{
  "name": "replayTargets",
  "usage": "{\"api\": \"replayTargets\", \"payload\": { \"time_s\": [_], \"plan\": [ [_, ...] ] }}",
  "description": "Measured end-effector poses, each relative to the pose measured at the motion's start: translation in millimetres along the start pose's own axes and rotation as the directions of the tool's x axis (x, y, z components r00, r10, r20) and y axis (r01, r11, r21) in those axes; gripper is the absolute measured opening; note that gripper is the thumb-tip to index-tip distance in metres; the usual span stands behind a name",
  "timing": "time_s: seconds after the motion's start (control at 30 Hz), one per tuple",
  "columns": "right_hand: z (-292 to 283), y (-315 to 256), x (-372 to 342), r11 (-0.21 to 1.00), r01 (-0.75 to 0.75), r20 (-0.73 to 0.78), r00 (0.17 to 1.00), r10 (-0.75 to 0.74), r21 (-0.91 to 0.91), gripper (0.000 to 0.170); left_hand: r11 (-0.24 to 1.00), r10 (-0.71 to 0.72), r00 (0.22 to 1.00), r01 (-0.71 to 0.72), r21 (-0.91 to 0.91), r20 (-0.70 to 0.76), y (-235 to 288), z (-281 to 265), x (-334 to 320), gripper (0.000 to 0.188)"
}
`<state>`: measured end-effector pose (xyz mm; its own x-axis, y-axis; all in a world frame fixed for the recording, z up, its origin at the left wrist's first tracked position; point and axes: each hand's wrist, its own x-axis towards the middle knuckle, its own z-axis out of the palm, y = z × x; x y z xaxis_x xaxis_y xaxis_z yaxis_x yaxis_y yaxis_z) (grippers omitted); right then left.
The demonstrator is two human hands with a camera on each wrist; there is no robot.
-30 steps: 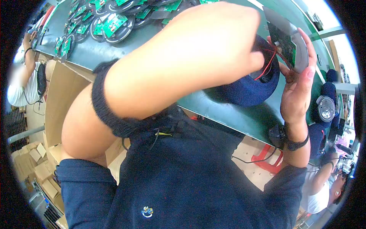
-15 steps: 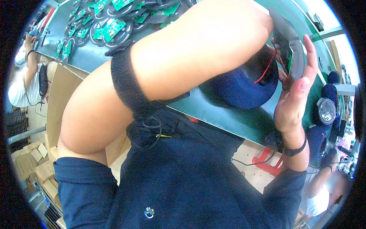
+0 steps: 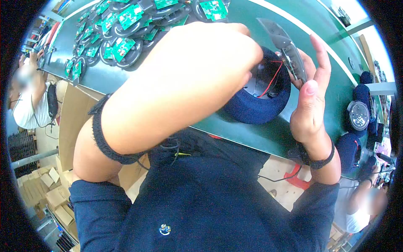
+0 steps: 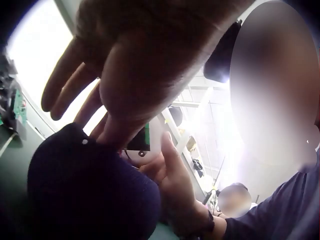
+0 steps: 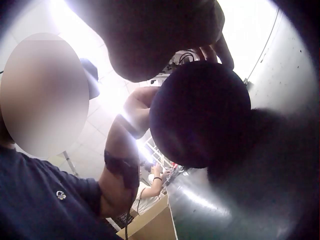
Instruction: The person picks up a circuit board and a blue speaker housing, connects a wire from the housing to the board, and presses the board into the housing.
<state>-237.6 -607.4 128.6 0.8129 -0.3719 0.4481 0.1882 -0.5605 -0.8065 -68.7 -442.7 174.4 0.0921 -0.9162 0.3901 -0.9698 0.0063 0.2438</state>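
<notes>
In the head view a navy fabric-covered speaker housing (image 3: pixel 262 111) is tilted over the green table, its open side facing right. My left hand (image 3: pixel 218 56) grips it by the upper rim, thumb and index finger at the opening; their tips are hidden. Seen from the left wrist, the other fingers stretch out past the dark housing (image 4: pixel 95 185). My right hand (image 3: pixel 310 98) holds a round dark panel (image 3: pixel 294 61) with a circuit board nearly edge-on, thumb at its lower end and one finger raised. A red wire (image 3: pixel 273 80) runs from inside the housing towards the panel.
Many black rings with green circuit boards (image 3: pixel 130 19) are heaped at the far left of the table (image 3: pixel 235 132). More navy housings (image 3: pixel 348 151) and a grey round part (image 3: pixel 359 115) stand at the right edge. A cardboard box (image 3: pixel 75 117) is at the left; people sit both sides.
My left hand has drawn back to the left, off the panel, to the housing's rim. The panel and my right hand have shifted left, and the panel has turned edge-on.
</notes>
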Motion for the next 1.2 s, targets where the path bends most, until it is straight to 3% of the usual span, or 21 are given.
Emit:
{"api": "replayTargets", "payload": {
  "time_s": [0.03, 0.1, 0.3, 0.37, 0.43, 0.47, 0.5, 0.53, 0.6, 0.67, 0.73, 0.9, 0.97, 1.0, 1.07, 1.1, 1.17, 1.2],
  "plan": [
    [0, 1, 0, 0.999, 0.013, 0.007, 1.000, -0.013, 0.030, 0.078, 0.998, -0.029, 0.997, 0.025, 0.061, 0.068, 5, -4, 1, 0.015],
    [1, 2, 0, 0.999, 0.021, 0.013, 1.000, -0.021, 0.037, 0.077, 0.989, -0.013, 0.998, 0.003, 0.145, 0.069, 12, -6, 1, 0.014],
    [0, 3, 1, 0.998, 0.044, 0.023, 0.999, -0.045, 0.035, 0.074, 0.999, -0.030, 0.988, 0.024, 0.040, 0.149, 4, -4, 9, 0.011],
    [-4, 3, 3, 0.997, 0.060, 0.019, 0.998, -0.061, 0.042, 0.073, 0.998, -0.039, 0.990, 0.045, -0.047, 0.134, -10, 4, 9, 0.013],
    [-20, 7, 7, 0.994, 0.084, 0.150, 0.986, -0.072, -0.076, 0.069, 0.933, -0.113, 0.993, 0.115, -0.340, 0.026, -28, 20, 10, 0.014],
    [-19, 12, 8, 0.978, 0.182, 0.092, 0.981, -0.173, -0.101, 0.069, 0.936, -0.109, 0.994, 0.109, -0.335, 0.020, -35, 26, 12, 0.014],
    [-25, 12, 11, 0.976, 0.191, 0.095, 0.979, -0.182, -0.103, 0.069, 0.811, -0.182, 0.972, 0.233, -0.536, 0.147, -41, 30, 15, 0.016],
    [-33, 13, 15, 0.928, 0.318, 0.196, 0.940, -0.281, -0.195, 0.071, 0.632, -0.221, 0.934, 0.357, -0.688, 0.282, -47, 35, 18, 0.018],
    [-36, 6, 23, 0.795, 0.510, 0.329, 0.851, -0.409, -0.330, 0.077, 0.585, -0.187, 0.953, 0.303, -0.752, 0.238, -55, 46, 25, 0.022],
    [-32, -9, 21, 0.754, 0.476, 0.371, 0.869, -0.326, -0.452, 0.076, 0.567, -0.190, 0.957, 0.290, -0.771, 0.220, -57, 52, 33, 0.023],
    [-27, -18, 18, 0.723, 0.414, 0.377, 0.898, -0.225, -0.554, 0.074, 0.498, -0.216, 0.922, 0.387, -0.777, 0.321, -56, 54, 42, 0.026],
    [-13, -31, 3, 0.802, 0.248, 0.314, 0.946, -0.079, -0.544, 0.077, 0.537, -0.248, 0.920, 0.390, -0.748, 0.302, -46, 56, 50, 0.029],
    [-10, -26, 0, 0.822, 0.228, 0.294, 0.953, -0.077, -0.522, 0.077, 0.372, -0.329, 0.916, 0.348, -0.861, 0.228, -45, 67, 45, 0.030],
    [-10, -24, 0, 0.818, 0.227, 0.290, 0.954, -0.078, -0.528, 0.077, 0.373, -0.322, 0.920, 0.342, -0.862, 0.225, -40, 65, 42, 0.030],
    [-12, -23, 2, 0.854, 0.210, 0.303, 0.951, -0.065, -0.476, 0.076, 0.038, -0.560, 0.797, 0.298, -0.954, 0.227, -27, 60, 33, 0.030],
    [-13, -26, 3, 0.851, 0.212, 0.302, 0.951, -0.066, -0.480, 0.076, 0.039, -0.558, 0.800, 0.294, -0.955, 0.223, -23, 61, 25, 0.030],
    [-13, -31, 2, 0.870, 0.126, 0.306, 0.951, 0.030, -0.476, 0.074, 0.141, -0.552, 0.830, 0.182, -0.973, 0.076, -13, 67, 6, 0.028],
    [-13, -32, 1, 0.871, 0.091, 0.325, 0.942, 0.082, -0.483, 0.077, 0.104, -0.533, 0.843, 0.154, -0.983, 0.075, -4, 71, -4, 0.029]
  ]
}}
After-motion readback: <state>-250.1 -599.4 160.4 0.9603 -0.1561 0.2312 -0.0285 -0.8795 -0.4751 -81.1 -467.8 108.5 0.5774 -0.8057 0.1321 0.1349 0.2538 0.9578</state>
